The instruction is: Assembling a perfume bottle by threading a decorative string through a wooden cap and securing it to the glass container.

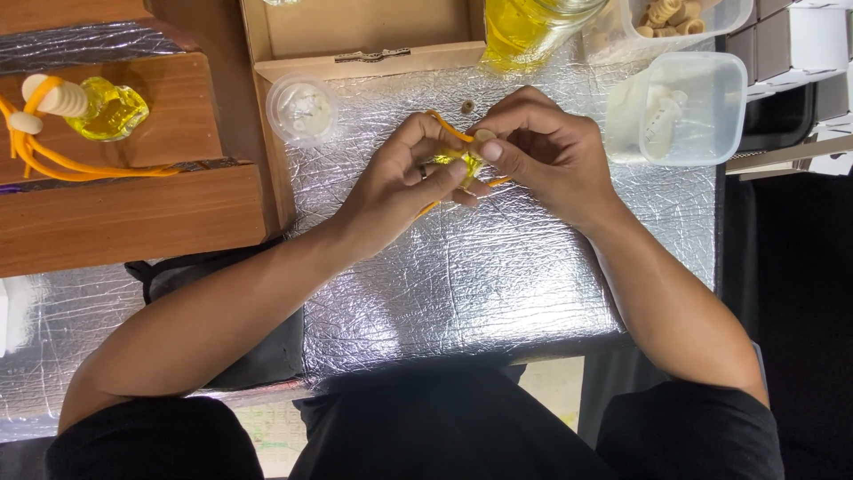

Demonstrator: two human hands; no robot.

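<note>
Yellow bottle (464,164) half-hidden between hands (480,169)

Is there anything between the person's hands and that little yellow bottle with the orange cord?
Nothing visible does. Both the left hand and the right hand already close around the small yellow bottle, with the orange cord looping out between the fingers above the foil-covered table.

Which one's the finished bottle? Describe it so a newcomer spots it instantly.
Start at the stepped wooden block left of the silver foil mat. On its upper step lies a small yellow bottle with a pale wooden cap and a looped orange cord. It alone lies apart from both hands.
</note>
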